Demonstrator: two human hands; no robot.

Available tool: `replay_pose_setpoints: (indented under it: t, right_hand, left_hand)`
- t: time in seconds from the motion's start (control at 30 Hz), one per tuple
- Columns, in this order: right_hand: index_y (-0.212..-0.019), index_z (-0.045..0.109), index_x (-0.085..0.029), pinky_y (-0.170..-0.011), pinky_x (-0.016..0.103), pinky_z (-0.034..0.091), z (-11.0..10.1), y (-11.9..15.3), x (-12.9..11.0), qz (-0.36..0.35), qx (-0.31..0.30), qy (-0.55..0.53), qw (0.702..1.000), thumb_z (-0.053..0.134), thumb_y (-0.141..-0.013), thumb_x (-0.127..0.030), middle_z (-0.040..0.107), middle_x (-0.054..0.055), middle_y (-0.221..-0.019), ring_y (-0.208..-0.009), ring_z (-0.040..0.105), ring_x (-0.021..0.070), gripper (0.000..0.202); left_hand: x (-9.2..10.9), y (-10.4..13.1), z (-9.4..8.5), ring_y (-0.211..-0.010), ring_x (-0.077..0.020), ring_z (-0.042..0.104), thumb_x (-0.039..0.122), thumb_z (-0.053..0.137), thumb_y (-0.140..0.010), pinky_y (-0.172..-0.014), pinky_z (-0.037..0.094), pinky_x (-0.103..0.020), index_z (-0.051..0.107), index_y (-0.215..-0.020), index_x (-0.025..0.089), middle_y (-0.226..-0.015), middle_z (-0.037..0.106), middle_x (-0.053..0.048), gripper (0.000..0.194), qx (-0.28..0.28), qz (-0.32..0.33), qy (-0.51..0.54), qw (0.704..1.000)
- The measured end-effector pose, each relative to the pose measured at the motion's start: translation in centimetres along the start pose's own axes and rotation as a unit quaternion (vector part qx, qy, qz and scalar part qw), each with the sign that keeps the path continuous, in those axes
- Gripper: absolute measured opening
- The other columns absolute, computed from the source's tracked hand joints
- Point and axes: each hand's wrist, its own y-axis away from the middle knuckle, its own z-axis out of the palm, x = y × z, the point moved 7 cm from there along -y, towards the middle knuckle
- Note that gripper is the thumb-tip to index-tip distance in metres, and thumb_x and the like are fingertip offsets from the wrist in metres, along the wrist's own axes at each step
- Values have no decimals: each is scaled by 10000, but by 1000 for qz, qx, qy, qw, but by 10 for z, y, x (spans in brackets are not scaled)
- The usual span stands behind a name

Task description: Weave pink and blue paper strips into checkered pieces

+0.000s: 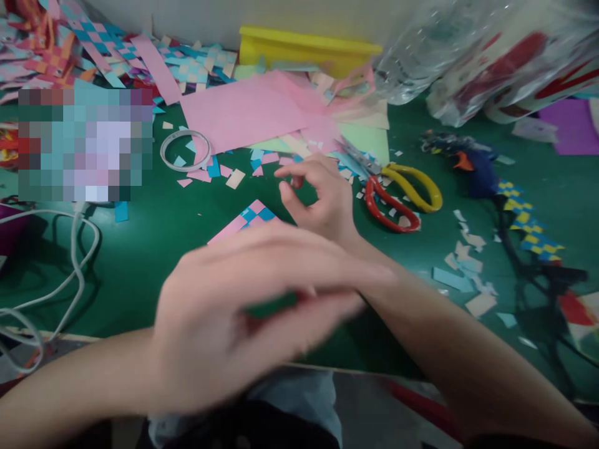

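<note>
My left hand, slightly blurred, is large in the foreground. Its fingers stretch right, with a gap between them and the thumb, and their tips overlap my right forearm; I cannot tell whether they touch it. My right hand hovers over the green tabletop, thumb and index finger curved apart and nothing between them. Partly hidden behind my left hand lies a piece of pink and blue checkered woven paper. Scissors with one red and one yellow handle lie just right of my right hand.
Pink paper sheets and a thin tape roll lie farther back. Woven strips pile up behind, beside a yellow tray. At right are a dark blue glue gun and paper scraps. A white cable loops at left.
</note>
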Motion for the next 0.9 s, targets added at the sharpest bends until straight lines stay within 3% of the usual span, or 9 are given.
replay_pose_setpoints:
  t: [0.07, 0.2, 0.37, 0.57, 0.73, 0.9]
  right_hand:
    - [-903, 618, -261, -778, 389, 506, -6, -2, 0, 24, 19, -47, 998, 538, -851, -197, 603, 1, -780, -752, 580, 165, 115]
    - [-901, 633, -243, -780, 352, 529, -8, -2, -1, 90, 25, -148, 985, 570, -860, -229, 644, 20, -946, -864, 624, 156, 76]
    - [-872, 674, -255, -704, 304, 558, 2, 15, -8, 194, -32, -247, 949, 650, -815, -265, 700, -15, -861, -778, 662, 142, 62]
    - [-863, 722, -253, -666, 280, 546, -3, 42, -6, 238, -55, -271, 931, 688, -786, -253, 718, -9, -839, -757, 662, 141, 85]
    - [-867, 732, -232, -694, 284, 516, -4, 42, -6, 238, -76, -253, 935, 689, -790, -266, 712, 6, -834, -769, 641, 141, 94]
    - [-874, 735, -231, -599, 252, 481, -5, 40, -3, 248, -80, -240, 935, 702, -780, -285, 704, -6, -791, -655, 588, 107, 114]
  left_hand:
    - [-3, -11, 2, -658, -119, 646, 274, 589, -868, -552, 531, -241, 684, -909, 296, -837, 693, 30, 106, 17, 17, 11, 1000]
    - [-39, -30, -2, -717, -126, 645, 204, 574, -857, -585, 527, -245, 671, -1003, 229, -957, 693, -8, 177, 55, -18, 2, 998]
    - [-66, -38, -1, -837, -147, 643, 242, 558, -869, -671, 512, -252, 659, -1022, 210, -1031, 690, -28, 186, 77, -25, -6, 997]
    - [-77, -32, 18, -771, -141, 654, 285, 566, -870, -647, 503, -239, 685, -961, 179, -912, 714, -32, 183, 20, -36, 31, 999]
    - [-79, -29, 22, -721, -123, 648, 287, 605, -845, -631, 497, -222, 710, -946, 191, -893, 722, -19, 175, 15, -43, 27, 999]
    - [-82, -30, 22, -741, -132, 656, 230, 639, -809, -638, 507, -227, 705, -956, 175, -886, 723, -30, 170, 12, -68, 53, 996]
